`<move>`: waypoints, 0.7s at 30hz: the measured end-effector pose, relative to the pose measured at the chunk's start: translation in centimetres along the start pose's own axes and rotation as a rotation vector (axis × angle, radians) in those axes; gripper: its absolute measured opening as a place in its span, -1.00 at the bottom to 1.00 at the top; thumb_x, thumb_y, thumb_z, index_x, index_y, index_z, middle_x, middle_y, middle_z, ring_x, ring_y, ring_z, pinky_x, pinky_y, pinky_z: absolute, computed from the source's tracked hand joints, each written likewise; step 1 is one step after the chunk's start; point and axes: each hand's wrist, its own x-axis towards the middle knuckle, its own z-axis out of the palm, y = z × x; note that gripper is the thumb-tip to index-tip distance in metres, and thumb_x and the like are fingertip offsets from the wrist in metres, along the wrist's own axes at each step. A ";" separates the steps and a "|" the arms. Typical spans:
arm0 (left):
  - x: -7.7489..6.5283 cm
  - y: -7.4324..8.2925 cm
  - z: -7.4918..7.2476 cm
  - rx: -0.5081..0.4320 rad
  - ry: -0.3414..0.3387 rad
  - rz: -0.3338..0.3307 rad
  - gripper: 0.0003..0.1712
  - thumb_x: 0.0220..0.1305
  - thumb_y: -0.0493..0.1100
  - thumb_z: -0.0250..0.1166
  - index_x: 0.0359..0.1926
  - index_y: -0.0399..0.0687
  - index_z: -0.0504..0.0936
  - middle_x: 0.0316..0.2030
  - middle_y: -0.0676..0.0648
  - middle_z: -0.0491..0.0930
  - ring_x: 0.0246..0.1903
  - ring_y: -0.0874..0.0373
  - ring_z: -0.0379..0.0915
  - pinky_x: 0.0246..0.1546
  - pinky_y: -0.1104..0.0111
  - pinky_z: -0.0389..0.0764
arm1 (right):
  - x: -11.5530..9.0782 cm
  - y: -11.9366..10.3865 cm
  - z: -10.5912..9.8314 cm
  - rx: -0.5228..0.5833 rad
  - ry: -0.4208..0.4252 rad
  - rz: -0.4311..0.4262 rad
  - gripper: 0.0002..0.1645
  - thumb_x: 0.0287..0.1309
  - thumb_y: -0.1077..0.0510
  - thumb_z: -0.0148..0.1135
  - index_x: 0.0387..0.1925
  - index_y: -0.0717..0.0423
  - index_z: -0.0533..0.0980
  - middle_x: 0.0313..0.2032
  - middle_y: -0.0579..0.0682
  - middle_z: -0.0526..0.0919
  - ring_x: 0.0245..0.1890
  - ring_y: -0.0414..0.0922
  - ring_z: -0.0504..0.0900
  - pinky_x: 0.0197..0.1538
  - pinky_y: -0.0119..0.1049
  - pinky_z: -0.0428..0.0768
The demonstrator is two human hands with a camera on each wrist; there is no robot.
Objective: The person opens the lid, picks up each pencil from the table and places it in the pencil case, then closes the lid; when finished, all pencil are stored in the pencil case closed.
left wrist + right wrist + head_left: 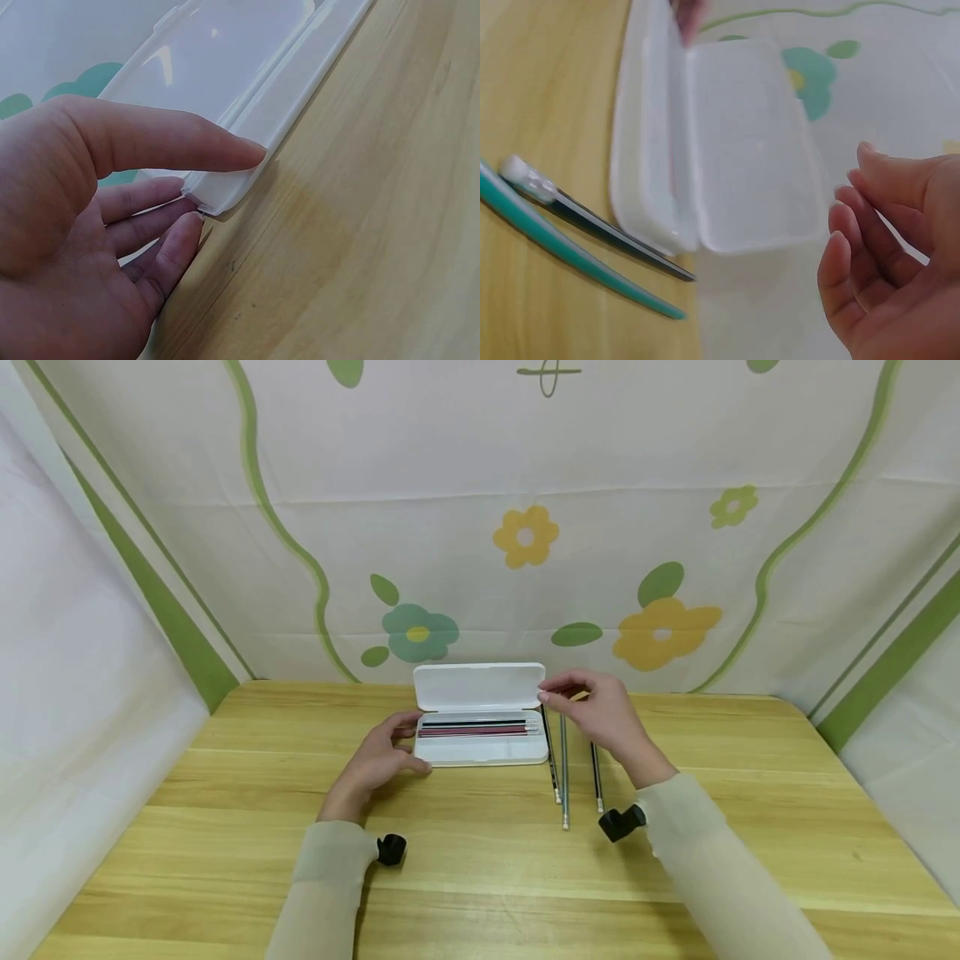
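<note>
A white pencil case [480,752] lies unfolded, its lid [480,687] standing up at the back. Several dark and red pencils [476,731] lie in its base. At the left end, my left hand [378,758] holds the case, thumb on the front corner and fingers at the end wall. My right hand [596,710] hovers beside the lid's right edge with bent, relaxed fingers; in the right wrist view a gap parts its fingertips [840,236] from the lid. Right of the case lie a black pencil [551,760], a green pencil [566,777] and another dark pencil [597,781], partly hidden by that hand.
Everything rests on a light wooden table [465,877]. A flower-patterned cloth [450,460] hangs behind its back edge, close to the lid. White cloth also hangs at both sides.
</note>
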 end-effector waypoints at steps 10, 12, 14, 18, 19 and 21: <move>-0.3 0.2 -0.2 -0.015 -0.012 0.031 0.07 0.05 -0.39 0.56 0.60 -0.12 0.33 0.46 -0.32 0.42 0.38 -0.24 0.41 0.42 -0.05 0.49 | -2.0 0.5 -1.9 0.036 0.063 0.040 -0.59 0.41 -0.14 0.43 0.12 -0.01 0.74 0.04 0.02 0.79 0.01 -0.04 0.69 0.01 -0.33 0.65; -0.4 0.2 -0.2 -0.025 -0.015 0.038 0.07 0.05 -0.41 0.55 0.60 -0.15 0.33 0.45 -0.33 0.42 0.37 -0.26 0.42 0.42 -0.07 0.50 | -2.6 0.8 -2.0 0.038 0.073 0.056 -0.58 0.41 -0.15 0.42 0.12 0.00 0.74 0.06 0.02 0.78 0.03 -0.04 0.68 0.03 -0.35 0.65; -0.3 0.1 -0.1 -0.030 -0.017 0.042 0.07 0.04 -0.42 0.55 0.60 -0.17 0.33 0.44 -0.34 0.42 0.37 -0.25 0.42 0.41 -0.06 0.50 | -3.2 1.3 -2.0 0.038 0.087 0.078 -0.57 0.40 -0.16 0.43 0.10 0.00 0.74 0.06 0.02 0.77 0.03 -0.06 0.66 0.02 -0.36 0.65; -0.1 0.1 0.0 -0.024 -0.014 0.036 0.06 0.04 -0.41 0.55 0.59 -0.14 0.34 0.43 -0.31 0.44 0.36 -0.22 0.43 0.40 -0.02 0.51 | -4.3 2.2 -2.2 0.056 0.106 0.141 -0.56 0.38 -0.15 0.45 0.09 0.03 0.74 0.06 0.05 0.75 -0.03 -0.11 0.65 -0.03 -0.32 0.70; -0.1 0.2 0.0 -0.016 -0.014 0.036 0.06 0.04 -0.40 0.56 0.59 -0.14 0.34 0.43 -0.31 0.44 0.35 -0.22 0.43 0.40 -0.01 0.51 | -4.5 2.4 -2.2 0.065 0.108 0.160 -0.56 0.37 -0.14 0.46 0.09 0.05 0.73 0.06 0.04 0.74 -0.04 -0.13 0.65 -0.03 -0.30 0.71; 0.0 0.1 0.0 -0.016 -0.011 0.031 0.06 0.03 -0.40 0.55 0.59 -0.13 0.34 0.43 -0.31 0.44 0.35 -0.22 0.43 0.40 0.00 0.51 | -4.9 2.9 -2.2 0.085 0.109 0.188 -0.56 0.38 -0.11 0.46 0.10 0.08 0.72 0.07 0.05 0.74 -0.08 -0.17 0.67 -0.02 -0.26 0.75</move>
